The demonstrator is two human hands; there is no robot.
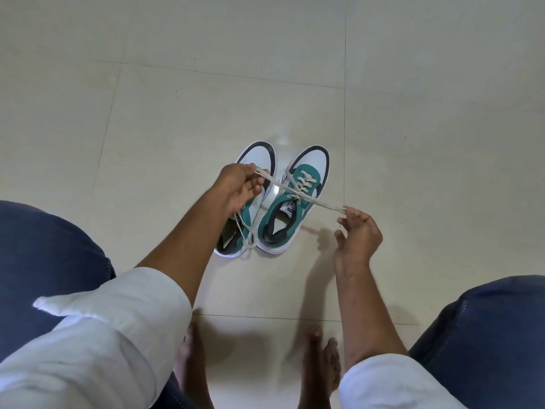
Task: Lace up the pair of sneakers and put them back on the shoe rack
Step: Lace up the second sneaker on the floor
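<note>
While both sneakers sit on the tiled floor (165, 119), left hand (239, 187) and right hand (358, 231) each pinch one lace end (330, 205), taut across the right sneaker (292, 202) between them. Left sneaker (250, 208) lies under the left hand, its lace (246, 231) loose, apparently untied.

Sneakers (283, 202) between hands: teal, white toes, black trim. Laces (303, 184) cream. Floor tiles (177, 98) pale beige. Sleeves (118, 320) white, trousers (44, 246) navy.

Just one head-worn wide-angle cam, looking steeply down past the knees (44, 249) at the tiled floor (206, 98), fairly close in.
</note>
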